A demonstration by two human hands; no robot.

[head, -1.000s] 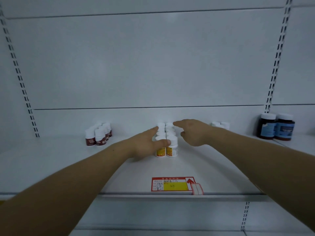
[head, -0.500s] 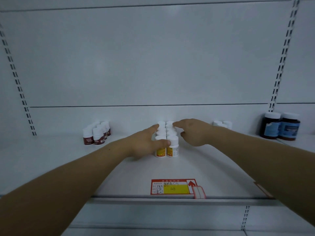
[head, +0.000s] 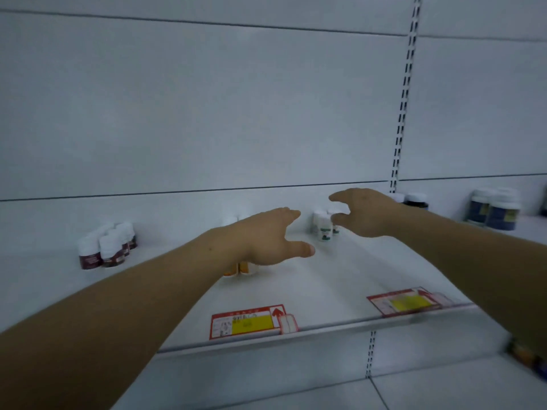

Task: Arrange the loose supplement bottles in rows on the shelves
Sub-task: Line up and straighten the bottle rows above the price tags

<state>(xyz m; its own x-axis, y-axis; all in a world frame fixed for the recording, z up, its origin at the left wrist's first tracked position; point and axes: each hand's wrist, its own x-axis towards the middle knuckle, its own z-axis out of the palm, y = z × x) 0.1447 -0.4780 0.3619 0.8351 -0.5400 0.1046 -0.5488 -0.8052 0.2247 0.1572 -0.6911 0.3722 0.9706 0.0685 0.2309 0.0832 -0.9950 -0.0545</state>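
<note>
Grip apart on both, holding nothing: left hand (head: 266, 241) spread above orange-label bottles (head: 240, 269), right hand (head: 365, 213) clawed beside green-label bottles (head: 322, 227) on the shelf (head: 340, 276). I judge a hasty reach could topple that tight cluster.

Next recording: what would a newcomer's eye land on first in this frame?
Two bare arms stretch over a white shelf. The left hand is spread open mid-shelf, and the right hand is open beside a small cluster of green-labelled bottles near the back. A block of red-labelled bottles stands at the far left, and a red-and-yellow price tag sits at the front edge.
</note>
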